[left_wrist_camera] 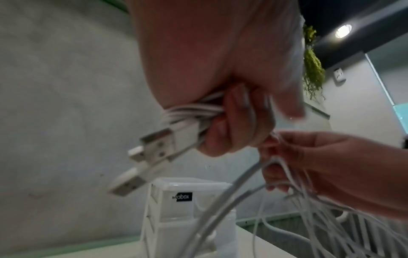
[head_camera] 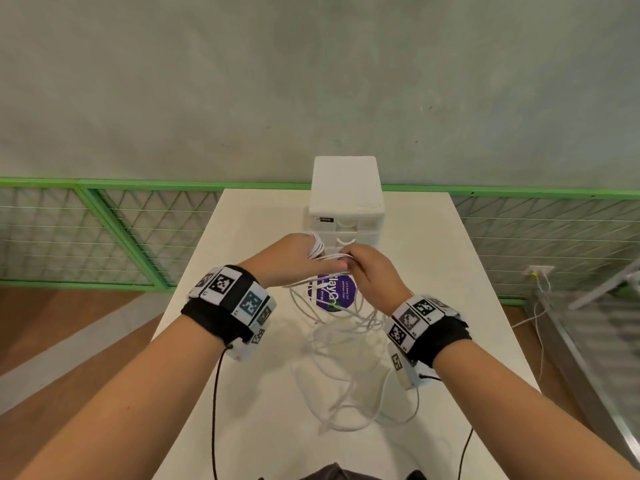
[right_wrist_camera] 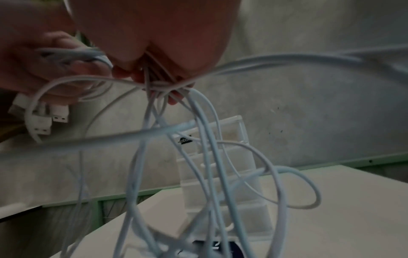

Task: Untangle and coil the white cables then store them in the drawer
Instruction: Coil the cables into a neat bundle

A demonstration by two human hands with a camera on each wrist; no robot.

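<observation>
Both hands are raised over the white table (head_camera: 433, 271), just in front of the small white drawer unit (head_camera: 346, 188) standing at the table's far edge.

Left hand (head_camera: 287, 259): fingers curled tight around a wound bundle of white cable (left_wrist_camera: 192, 111). USB plugs (left_wrist_camera: 152, 148) stick out below the fist, two or three of them; the blur makes the count unclear.

Right hand (head_camera: 372, 273): fingers pinched closed on several loose strands of cable just beside the left hand, fingertips nearly touching it. The strands run from the pinch down to the table.

The rest of the white cables (head_camera: 346, 358) lie in a tangled loose heap on the table between the wrists, partly over a round purple sticker (head_camera: 343, 292). Some loops hang in the air under the right hand.

The drawers that can be seen look closed, with no cable in them. A black label (left_wrist_camera: 184, 197) sits on the top front of the drawer unit.

Green-framed mesh fence (head_camera: 104, 233) and grey wall (head_camera: 311, 81) stand behind the table.
</observation>
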